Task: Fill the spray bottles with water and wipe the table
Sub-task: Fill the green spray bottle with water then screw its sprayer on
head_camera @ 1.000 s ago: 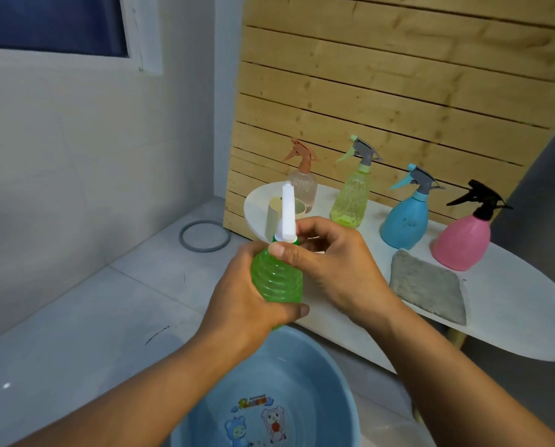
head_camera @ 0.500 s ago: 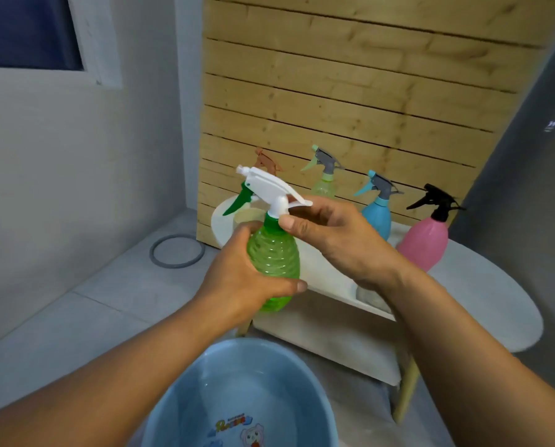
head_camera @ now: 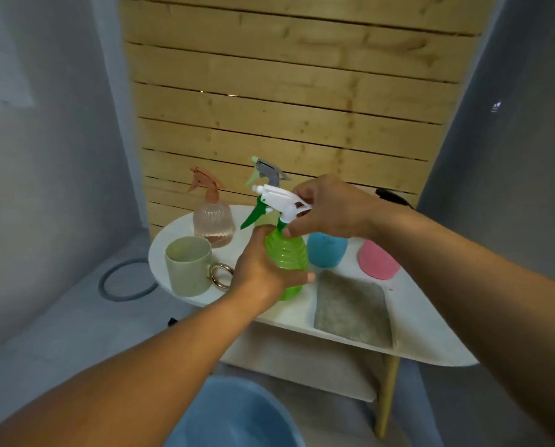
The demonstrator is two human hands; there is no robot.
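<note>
At frame centre, the left hand point(head_camera: 263, 272) wraps the green bottle point(head_camera: 287, 259) above the table point(head_camera: 424, 330). The right hand point(head_camera: 331, 208), arm entering from lower right, pinches its white spray head point(head_camera: 281, 201).

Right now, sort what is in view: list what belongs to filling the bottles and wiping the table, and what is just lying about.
Belongs to the job:
green spray bottle, held by left hand and right hand
peach bottle
blue bottle
pink bottle
grey cloth
blue basin
table

Lying about:
mug
grey ring on the floor
</note>
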